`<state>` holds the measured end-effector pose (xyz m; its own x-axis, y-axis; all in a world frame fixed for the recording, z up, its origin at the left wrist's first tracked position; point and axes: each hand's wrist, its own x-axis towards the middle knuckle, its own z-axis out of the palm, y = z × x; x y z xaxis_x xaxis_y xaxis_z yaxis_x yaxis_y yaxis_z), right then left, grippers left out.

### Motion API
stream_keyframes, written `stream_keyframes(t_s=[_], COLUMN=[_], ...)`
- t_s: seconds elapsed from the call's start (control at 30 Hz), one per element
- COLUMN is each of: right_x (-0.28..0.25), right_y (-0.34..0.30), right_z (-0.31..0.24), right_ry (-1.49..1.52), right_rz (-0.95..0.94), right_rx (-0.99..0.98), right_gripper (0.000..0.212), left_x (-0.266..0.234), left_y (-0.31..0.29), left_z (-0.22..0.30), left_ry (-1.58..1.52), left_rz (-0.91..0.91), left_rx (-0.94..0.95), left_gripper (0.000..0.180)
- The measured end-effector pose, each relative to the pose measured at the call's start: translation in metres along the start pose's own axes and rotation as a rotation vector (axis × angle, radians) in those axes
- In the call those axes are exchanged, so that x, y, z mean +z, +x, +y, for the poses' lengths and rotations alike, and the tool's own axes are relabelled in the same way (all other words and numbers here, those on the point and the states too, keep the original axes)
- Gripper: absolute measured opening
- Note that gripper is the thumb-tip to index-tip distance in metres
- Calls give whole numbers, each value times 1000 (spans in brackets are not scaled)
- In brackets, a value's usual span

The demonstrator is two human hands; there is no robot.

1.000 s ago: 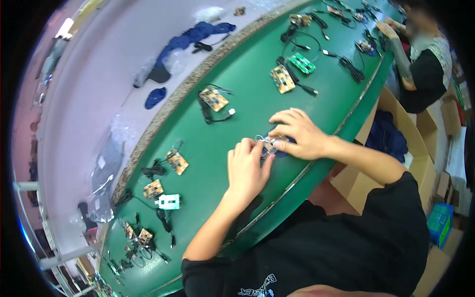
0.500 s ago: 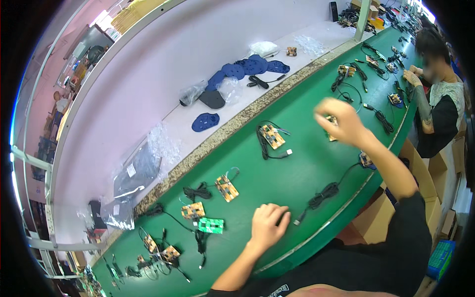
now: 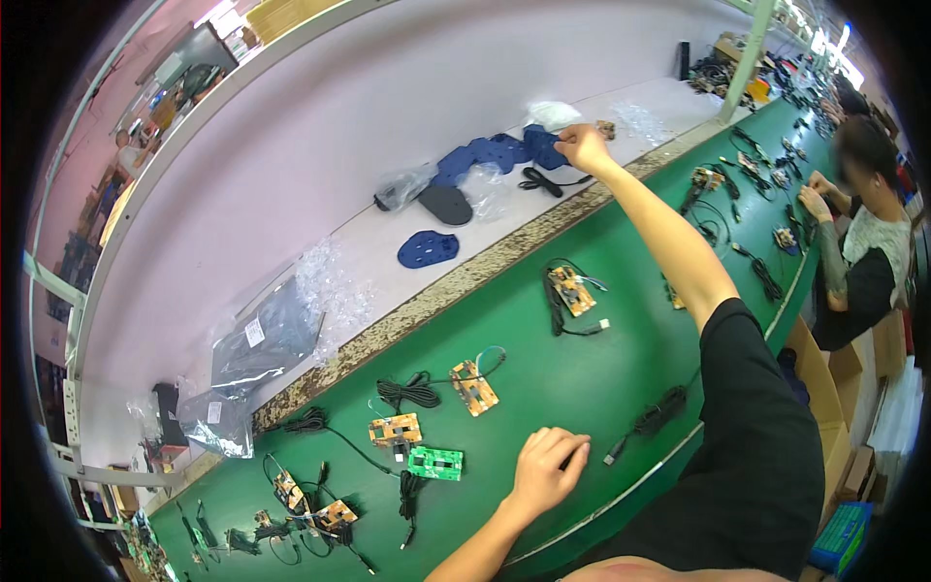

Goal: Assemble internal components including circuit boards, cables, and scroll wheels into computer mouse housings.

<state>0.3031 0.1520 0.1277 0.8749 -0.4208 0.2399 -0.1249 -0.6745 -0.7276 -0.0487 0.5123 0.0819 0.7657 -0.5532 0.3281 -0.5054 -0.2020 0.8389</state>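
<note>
A long, smooth green worktop [image 3: 582, 383] curves past; near, the left hand [image 3: 549, 470] curls loosely over it, holding what, if anything, I can't tell. Far off, at the right end of the pale shelf's [image 3: 519, 206] overlapping blue plates [image 3: 475, 158], one flat, dark-blue rounded plate [image 3: 541, 145] tilts up, its right edge pinched in the right hand's [image 3: 562, 147] nearly closed fingers.

In the right hand's [image 3: 585, 150] pinch, the blue piece [image 3: 543, 145] looked matt; left of the grip lay crinkled, glossy clear plastic [image 3: 485, 187]. Below it, the ledge edge [image 3: 485, 269] was rough, the green tabletop [image 3: 621, 373] smooth.
</note>
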Motion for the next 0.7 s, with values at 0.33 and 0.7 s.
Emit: stream_keyframes(t_s=[0.33,0.7], right_x=[-80,-72], right_y=[-145,-310], right_z=[-37,-87], right_ry=[560,-128], right_rz=[-527,-466], right_rx=[-104,-749], right_gripper=[17,19], left_x=[-4,-22], left_y=[-13,-36], left_z=[5,5], left_ry=[274,385], left_rz=[216,-107], left_rx=[138,58], left_gripper=[50,51])
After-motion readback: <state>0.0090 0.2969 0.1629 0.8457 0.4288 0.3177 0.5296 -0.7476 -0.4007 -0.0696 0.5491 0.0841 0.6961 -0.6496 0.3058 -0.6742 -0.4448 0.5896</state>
